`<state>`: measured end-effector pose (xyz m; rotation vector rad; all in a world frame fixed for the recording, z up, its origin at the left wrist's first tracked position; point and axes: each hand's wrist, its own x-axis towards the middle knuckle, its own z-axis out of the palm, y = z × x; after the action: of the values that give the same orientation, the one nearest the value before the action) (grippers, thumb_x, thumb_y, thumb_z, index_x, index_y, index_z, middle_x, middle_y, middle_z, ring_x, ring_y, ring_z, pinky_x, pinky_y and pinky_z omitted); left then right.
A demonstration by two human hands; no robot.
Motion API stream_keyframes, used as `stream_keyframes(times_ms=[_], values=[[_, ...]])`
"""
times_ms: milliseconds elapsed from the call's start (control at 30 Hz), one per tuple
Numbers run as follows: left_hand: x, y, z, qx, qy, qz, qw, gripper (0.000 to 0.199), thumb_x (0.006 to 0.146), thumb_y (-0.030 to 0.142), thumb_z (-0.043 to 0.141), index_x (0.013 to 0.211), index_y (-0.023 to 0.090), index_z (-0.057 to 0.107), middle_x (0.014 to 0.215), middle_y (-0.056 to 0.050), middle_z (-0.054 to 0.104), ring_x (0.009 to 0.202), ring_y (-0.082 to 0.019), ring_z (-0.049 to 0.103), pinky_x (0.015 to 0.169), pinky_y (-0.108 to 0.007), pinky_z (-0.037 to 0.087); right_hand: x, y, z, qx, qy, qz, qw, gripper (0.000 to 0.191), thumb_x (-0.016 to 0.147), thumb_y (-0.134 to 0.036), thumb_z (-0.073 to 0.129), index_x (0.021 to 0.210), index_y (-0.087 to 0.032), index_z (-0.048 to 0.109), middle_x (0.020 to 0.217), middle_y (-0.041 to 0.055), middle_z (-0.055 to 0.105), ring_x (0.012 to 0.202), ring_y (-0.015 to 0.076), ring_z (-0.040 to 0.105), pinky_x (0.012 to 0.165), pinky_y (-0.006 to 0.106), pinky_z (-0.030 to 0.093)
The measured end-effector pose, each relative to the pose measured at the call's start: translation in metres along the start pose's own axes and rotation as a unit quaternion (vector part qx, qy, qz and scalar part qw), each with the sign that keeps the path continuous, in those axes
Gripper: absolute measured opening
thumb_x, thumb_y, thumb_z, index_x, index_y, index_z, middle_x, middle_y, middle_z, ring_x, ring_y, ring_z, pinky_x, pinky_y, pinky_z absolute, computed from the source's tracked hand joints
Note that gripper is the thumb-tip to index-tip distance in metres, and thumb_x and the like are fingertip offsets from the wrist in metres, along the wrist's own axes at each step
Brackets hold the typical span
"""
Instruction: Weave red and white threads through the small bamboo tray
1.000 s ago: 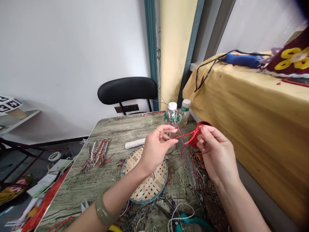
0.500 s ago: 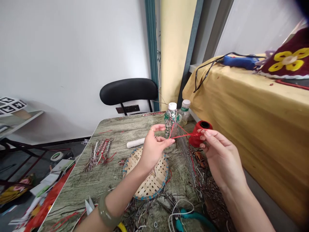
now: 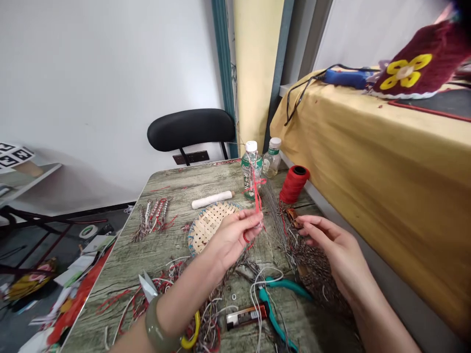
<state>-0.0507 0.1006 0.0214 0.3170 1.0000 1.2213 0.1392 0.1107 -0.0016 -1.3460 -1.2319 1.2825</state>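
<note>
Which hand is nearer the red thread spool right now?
Right. The right hand sits just below the red thread spool, fingertips pointing toward it. The left hand, pinching a red thread, lies farther off, over the woven basket.

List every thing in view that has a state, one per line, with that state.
Left hand: pinching the red cord.
Right hand: fingers extended, holding nothing visible.
Red cord: tied round the near bottle.
Near bottle: upright, capped.
Far bottle: upright, capped.
Red spool: upright, wound.
</note>
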Motion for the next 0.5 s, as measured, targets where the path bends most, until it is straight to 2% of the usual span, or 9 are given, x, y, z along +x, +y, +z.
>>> stream_keyframes(times_ms=[133, 200, 267, 367, 433, 500], values=[[0.007, -0.001, -0.005, 0.014, -0.011, 0.006, 1.0, 0.006, 0.074, 0.003, 0.059, 0.071, 0.007, 0.062, 0.064, -0.002, 0.06, 0.055, -0.008, 0.059, 0.057, -0.018, 0.052, -0.04, 0.022, -0.034, 0.025, 0.068, 0.024, 0.997, 0.025, 0.071, -0.042, 0.064, 0.086, -0.022, 0.066, 0.092, 0.0016, 0.063, 0.076, 0.0125, 0.053, 0.063, 0.019, 0.042], [0.009, -0.004, -0.006, 0.017, -0.017, 0.01, 1.0, 0.007, 0.075, 0.004, 0.058, 0.073, 0.008, 0.063, 0.064, -0.001, 0.061, 0.055, -0.007, 0.059, 0.057, -0.017, 0.052, -0.064, 0.03, -0.056, 0.05, 0.073, 0.019, 0.996, 0.021, 0.071, -0.041, 0.065, 0.082, -0.023, 0.066, 0.088, 0.0013, 0.063, 0.074, 0.012, 0.053, 0.063, 0.018, 0.043], [0.009, -0.009, -0.006, 0.021, -0.026, 0.008, 0.999, 0.008, 0.076, 0.005, 0.057, 0.075, 0.01, 0.063, 0.063, 0.0, 0.061, 0.055, -0.006, 0.058, 0.056, -0.016, 0.051, -0.09, 0.035, -0.08, 0.063, 0.008, 0.018, 0.998, 0.017, 0.074, -0.038, 0.063, 0.078, -0.022, 0.067, 0.08, 0.0022, 0.063, 0.071, 0.0125, 0.054, 0.061, 0.019, 0.044], [0.011, -0.014, -0.003, 0.036, -0.036, -0.008, 0.999, 0.011, 0.079, 0.004, 0.053, 0.077, 0.01, 0.063, 0.061, 0.0, 0.061, 0.054, -0.007, 0.057, 0.053, -0.016, 0.05, -0.131, 0.033, -0.109, 0.064, -0.138, 0.044, 0.987, 0.019, 0.079, -0.035, 0.058, 0.074, -0.019, 0.067, 0.073, 0.0041, 0.063, 0.067, 0.0131, 0.056, 0.058, 0.022, 0.044], [0.013, -0.017, -0.001, 0.046, -0.037, -0.02, 0.998, 0.012, 0.08, 0.005, 0.051, 0.077, 0.011, 0.061, 0.06, 0.0, 0.06, 0.053, -0.007, 0.055, 0.052, -0.016, 0.049, -0.153, 0.033, -0.119, 0.073, -0.196, 0.072, 0.975, 0.021, 0.081, -0.034, 0.056, 0.072, -0.017, 0.066, 0.07, 0.0042, 0.063, 0.064, 0.0124, 0.056, 0.056, 0.022, 0.043], [0.015, -0.019, 0.002, 0.054, -0.03, -0.03, 0.998, 0.014, 0.082, 0.005, 0.048, 0.077, 0.011, 0.06, 0.059, 0.0, 0.058, 0.054, -0.007, 0.054, 0.052, -0.016, 0.048, -0.168, 0.038, -0.12, 0.079, -0.235, 0.114, 0.962, 0.023, 0.081, -0.034, 0.055, 0.074, -0.015, 0.066, 0.071, 0.0054, 0.064, 0.064, 0.0129, 0.059, 0.055, 0.022, 0.044]])
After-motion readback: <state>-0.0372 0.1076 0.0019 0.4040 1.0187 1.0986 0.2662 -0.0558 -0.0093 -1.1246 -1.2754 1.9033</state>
